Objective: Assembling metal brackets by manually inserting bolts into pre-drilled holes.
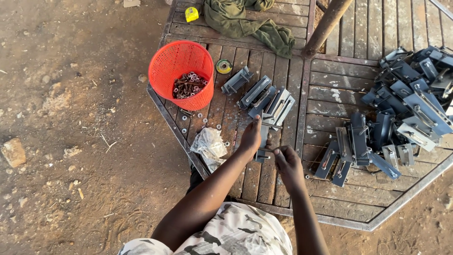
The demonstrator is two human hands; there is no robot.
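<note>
Down from the head camera: left hand (251,137) wrapped over the upper end of a grey metal bracket (262,141), fingers closed on it. Right hand (288,163) at five o'clock of the bracket, fingers pinched on a small bolt (269,151) at the bracket's lower end. Bracket held upright-ish just above the slatted wooden desk (330,94), near the desk's six o'clock edge.

Just beyond the left hand, at twelve o'clock: a short row of grey brackets (264,97) lying side by side on the slats. At ten o'clock of the hands: an orange mesh basket (181,59) holding washers and bolts (188,85), a few loose washers on the slats beneath it. At nine o'clock, touching the desk's metal frame: a crumpled clear plastic bag (209,146). At three o'clock, well apart: a big heap of grey brackets (406,104). At the far edge, twelve o'clock: a green cloth (245,21), a yellow tape measure (191,14) beside it. Bare dirt ground (71,118) on the nine o'clock side.
</note>
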